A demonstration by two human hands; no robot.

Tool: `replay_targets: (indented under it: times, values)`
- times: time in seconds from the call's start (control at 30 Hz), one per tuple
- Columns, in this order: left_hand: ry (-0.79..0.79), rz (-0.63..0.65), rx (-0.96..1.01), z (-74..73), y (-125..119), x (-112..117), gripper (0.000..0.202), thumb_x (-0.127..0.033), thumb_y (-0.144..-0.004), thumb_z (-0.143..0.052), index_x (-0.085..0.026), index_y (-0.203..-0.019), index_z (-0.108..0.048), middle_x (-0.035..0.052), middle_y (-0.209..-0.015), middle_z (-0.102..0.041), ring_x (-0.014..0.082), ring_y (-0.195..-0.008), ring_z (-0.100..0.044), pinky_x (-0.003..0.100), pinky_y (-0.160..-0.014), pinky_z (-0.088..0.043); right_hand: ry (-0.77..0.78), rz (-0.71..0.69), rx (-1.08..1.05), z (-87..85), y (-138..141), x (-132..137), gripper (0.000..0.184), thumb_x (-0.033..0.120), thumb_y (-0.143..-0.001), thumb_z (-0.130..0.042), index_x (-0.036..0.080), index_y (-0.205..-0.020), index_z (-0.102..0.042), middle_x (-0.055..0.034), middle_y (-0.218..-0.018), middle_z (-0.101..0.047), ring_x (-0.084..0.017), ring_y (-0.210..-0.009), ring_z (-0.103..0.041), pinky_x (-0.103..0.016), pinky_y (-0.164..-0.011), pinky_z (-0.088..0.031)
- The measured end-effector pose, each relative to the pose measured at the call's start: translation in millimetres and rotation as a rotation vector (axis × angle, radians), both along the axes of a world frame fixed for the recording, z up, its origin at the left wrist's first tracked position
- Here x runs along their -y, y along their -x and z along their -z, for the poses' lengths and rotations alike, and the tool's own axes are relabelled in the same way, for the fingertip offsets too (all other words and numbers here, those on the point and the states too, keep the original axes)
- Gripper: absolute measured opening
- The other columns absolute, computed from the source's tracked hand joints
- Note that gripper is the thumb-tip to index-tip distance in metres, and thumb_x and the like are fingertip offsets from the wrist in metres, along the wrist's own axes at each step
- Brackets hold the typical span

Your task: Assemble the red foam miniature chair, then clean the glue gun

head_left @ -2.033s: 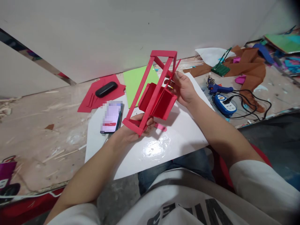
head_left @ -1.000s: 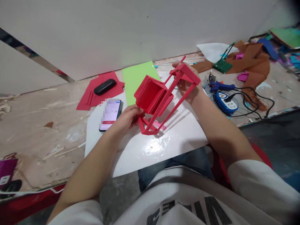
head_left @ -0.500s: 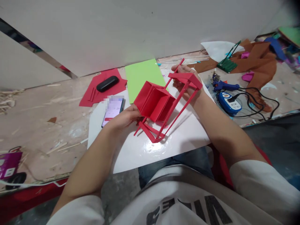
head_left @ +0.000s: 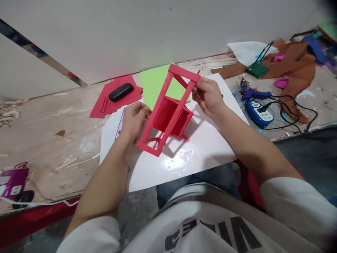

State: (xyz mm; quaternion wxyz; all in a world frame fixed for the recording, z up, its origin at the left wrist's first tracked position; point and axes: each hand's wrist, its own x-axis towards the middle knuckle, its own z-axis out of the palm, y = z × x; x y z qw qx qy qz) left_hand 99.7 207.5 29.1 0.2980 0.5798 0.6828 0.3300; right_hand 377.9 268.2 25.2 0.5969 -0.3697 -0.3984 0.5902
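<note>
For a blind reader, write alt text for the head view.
A red, open-framed model with a boxlike middle, gripped by the fingers of the right hand above a glossy white board, left hand beside the model. At left, a black oblong case.

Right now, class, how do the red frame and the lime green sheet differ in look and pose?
The red frame is built from bars around open gaps, with a box-like part, while the lime green sheet is thin and flat. The red frame is held up at a tilt, gripped by the right hand; the lime green sheet lies down, partly hidden behind it. Both look plain, each in a single colour.
</note>
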Motion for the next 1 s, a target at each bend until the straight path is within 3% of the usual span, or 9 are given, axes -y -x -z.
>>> replay_targets:
  times: [0.07,0.13,0.23,0.33,0.43,0.57,0.7,0.8,1.0]
  values:
    - [0.032,0.027,0.377,2.2,-6,1,0.020,-0.045,-0.097,-0.076,-0.025,-0.103,-0.073,0.0065,-0.102,-0.081,0.0213,-0.078,-0.069,0.031,-0.069,-0.055,-0.016,0.004,0.024,2.0,3,1,0.060,0.058,-0.099,-0.098,0.023,-0.070,-0.059,0.0061,-0.065,-0.051,-0.008,-0.058,-0.042,-0.022,-0.052,-0.037]
    - [0.110,0.126,0.593,3.9,-12,5,0.034,-0.054,-0.096,-0.087,-0.027,-0.115,-0.078,0.0058,-0.107,-0.084,0.0205,-0.078,-0.072,0.030,-0.067,-0.056,-0.049,0.007,0.046,4.4,5,3,0.054,0.054,-0.099,-0.097,0.024,-0.070,-0.062,0.0057,-0.065,-0.054,-0.009,-0.058,-0.044,-0.023,-0.053,-0.040]
    - [0.212,0.279,0.686,8.5,-17,13,0.047,-0.062,-0.093,-0.096,-0.026,-0.120,-0.082,0.0040,-0.094,-0.082,0.0189,-0.068,-0.070,0.029,-0.059,-0.051,-0.076,0.011,0.068,7.6,8,5,0.048,0.054,-0.096,-0.097,0.025,-0.072,-0.066,0.0049,-0.067,-0.058,-0.010,-0.059,-0.047,-0.025,-0.056,-0.043]
    - [0.289,0.399,0.679,14.1,-21,20,0.049,-0.071,-0.099,-0.090,-0.022,-0.097,-0.082,0.0037,-0.069,-0.071,0.0168,-0.052,-0.059,0.030,-0.049,-0.042,-0.053,-0.030,0.057,10.6,13,7,0.054,0.062,-0.086,-0.102,0.023,-0.073,-0.068,0.0033,-0.071,-0.062,-0.010,-0.059,-0.047,-0.026,-0.052,-0.042]
    - [0.283,0.332,0.737,14.8,-31,29,0.051,-0.061,-0.102,-0.088,-0.021,-0.075,-0.074,0.0052,-0.064,-0.067,0.0165,-0.053,-0.058,0.030,-0.052,-0.046,-0.050,-0.111,0.042,13.7,20,13,0.057,0.066,-0.081,-0.105,0.022,-0.075,-0.070,0.0020,-0.074,-0.065,-0.010,-0.059,-0.049,-0.027,-0.051,-0.042]
    - [0.193,0.162,0.902,8.9,-49,38,0.023,-0.037,-0.092,-0.098,-0.019,-0.097,-0.084,0.0061,-0.094,-0.083,0.0182,-0.075,-0.075,0.029,-0.069,-0.061,-0.009,-0.202,0.040,15.7,29,26,0.054,0.061,-0.079,-0.106,0.023,-0.073,-0.068,0.0013,-0.073,-0.066,-0.012,-0.060,-0.048,-0.028,-0.053,-0.043]
    - [0.221,0.188,1.012,9.4,-56,40,0.030,-0.033,-0.088,-0.101,-0.019,-0.110,-0.087,0.0075,-0.110,-0.089,0.0235,-0.092,-0.085,0.034,-0.084,-0.070,0.049,-0.275,0.041,13.4,34,37,0.047,0.052,-0.086,-0.099,0.024,-0.070,-0.065,0.0026,-0.067,-0.058,-0.012,-0.060,-0.045,-0.029,-0.055,-0.042]
    - [0.254,0.239,1.119,11.6,-59,41,0.036,-0.033,-0.085,-0.105,-0.019,-0.114,-0.089,0.0077,-0.112,-0.090,0.0262,-0.103,-0.088,0.036,-0.094,-0.073,0.072,-0.292,0.043,12.0,37,39,0.051,0.055,-0.087,-0.098,0.025,-0.070,-0.061,0.0041,-0.065,-0.054,-0.011,-0.058,-0.042,-0.029,-0.053,-0.041]
    - [0.391,0.263,1.125,5.7,-60,45,0.037,-0.038,-0.078,-0.107,-0.014,-0.098,-0.089,0.0091,-0.097,-0.087,0.0240,-0.086,-0.085,0.033,-0.082,-0.071,0.082,-0.291,0.000,10.7,45,45,0.053,0.054,-0.074,-0.104,0.024,-0.069,-0.060,0.0048,-0.066,-0.057,-0.009,-0.057,-0.042,-0.025,-0.050,-0.039]
